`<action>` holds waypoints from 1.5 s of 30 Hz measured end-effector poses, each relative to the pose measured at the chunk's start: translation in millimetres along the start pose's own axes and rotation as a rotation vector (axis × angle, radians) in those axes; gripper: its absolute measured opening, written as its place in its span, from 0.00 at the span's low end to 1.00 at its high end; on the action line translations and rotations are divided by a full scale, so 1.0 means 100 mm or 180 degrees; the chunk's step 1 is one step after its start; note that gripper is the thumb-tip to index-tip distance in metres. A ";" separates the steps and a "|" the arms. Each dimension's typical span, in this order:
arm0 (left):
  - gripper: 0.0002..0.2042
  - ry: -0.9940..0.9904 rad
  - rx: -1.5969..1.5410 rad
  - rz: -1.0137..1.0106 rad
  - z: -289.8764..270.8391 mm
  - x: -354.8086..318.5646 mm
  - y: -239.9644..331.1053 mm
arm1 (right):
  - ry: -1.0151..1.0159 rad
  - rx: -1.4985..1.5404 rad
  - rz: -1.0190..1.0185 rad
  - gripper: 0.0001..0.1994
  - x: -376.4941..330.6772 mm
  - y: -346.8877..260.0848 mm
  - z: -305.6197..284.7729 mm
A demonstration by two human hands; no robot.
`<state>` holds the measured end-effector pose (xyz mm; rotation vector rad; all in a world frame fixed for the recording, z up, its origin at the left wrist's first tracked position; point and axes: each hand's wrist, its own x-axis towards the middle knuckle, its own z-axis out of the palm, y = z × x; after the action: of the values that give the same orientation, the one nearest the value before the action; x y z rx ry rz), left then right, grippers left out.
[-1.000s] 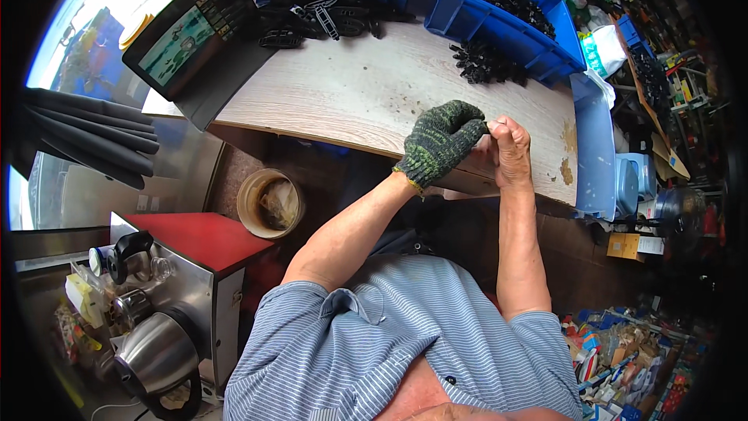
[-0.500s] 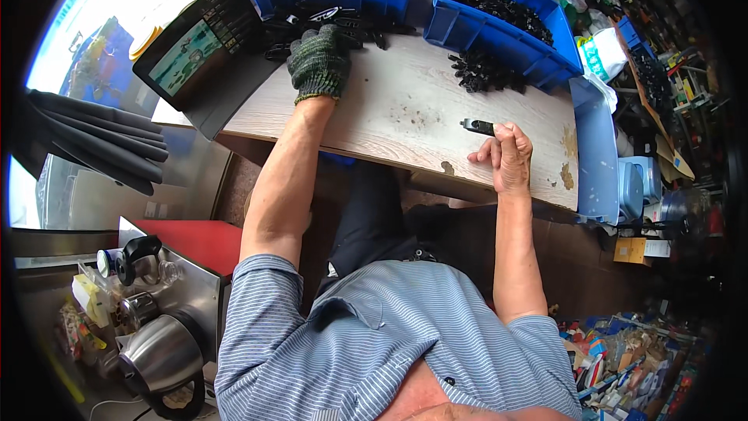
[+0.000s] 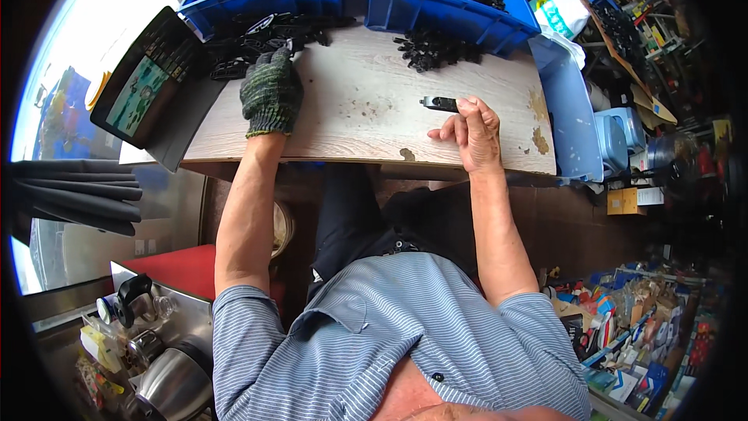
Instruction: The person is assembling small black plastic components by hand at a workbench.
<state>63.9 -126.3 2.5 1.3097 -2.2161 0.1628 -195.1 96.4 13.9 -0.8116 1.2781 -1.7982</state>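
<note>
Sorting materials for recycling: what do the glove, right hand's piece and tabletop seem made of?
Glove: apparently knitted yarn, matte, ribbed at the cuff. Black piece: perhaps glossy plastic; its bright streak could be metal or glare. Tabletop: likely matte wood-grain laminate, with brown worn patches.

Legible text: none; markings register only as colour, namely teal-green print on the white bag (image 3: 573, 9) beyond the right-hand blue bin (image 3: 436, 17) and pale marks on a dark package (image 3: 573, 326) at lower right, too small or blurred to read.
</note>
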 end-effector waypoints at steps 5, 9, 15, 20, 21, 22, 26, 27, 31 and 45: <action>0.11 0.0067 0.0085 -0.0235 -0.07 0.07 0.00 | 0.0152 0.0231 0.0122 0.17 0.00 -0.03 -0.04; 0.10 0.0506 0.0007 0.0041 -0.03 -0.02 0.02 | 0.0532 0.0442 0.0288 0.22 0.01 -0.07 -0.08; 0.09 -0.0141 -0.0151 0.0438 -0.22 -0.22 0.37 | 0.1778 0.0483 0.0385 0.18 0.22 -0.23 -0.54; 0.09 -0.0134 -0.0357 0.0591 -0.26 -0.32 0.65 | 0.2206 0.0226 0.0308 0.16 0.36 -0.36 -0.84; 0.12 -0.0063 -0.0444 0.0704 -0.21 -0.33 0.69 | 0.2175 0.0058 0.0351 0.15 0.40 -0.37 -0.85; 0.12 -0.0066 -0.0455 0.0697 -0.20 -0.33 0.73 | 0.2177 0.0045 0.0351 0.15 0.44 -0.37 -0.85; 0.10 -0.0166 -0.0639 0.0691 -0.17 -0.33 0.89 | 0.1827 -0.0493 0.0648 0.13 0.64 -0.33 -0.77; 0.10 -0.0106 -0.0695 0.0710 -0.16 -0.33 0.90 | 0.1805 -0.0731 0.0786 0.13 0.70 -0.33 -0.74; 0.10 -0.0020 -0.0813 0.0754 -0.12 -0.33 0.88 | 0.1805 -0.1354 0.0920 0.12 0.93 -0.32 -0.61; 0.09 -0.0104 -0.0935 0.0747 -0.19 -0.32 0.87 | 0.1133 -0.2817 0.0871 0.13 1.17 -0.27 -0.48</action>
<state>10.0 -49.3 16.4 0.9009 -2.3122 -0.0957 -299.9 23.4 33.0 -0.7153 2.3586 -1.1442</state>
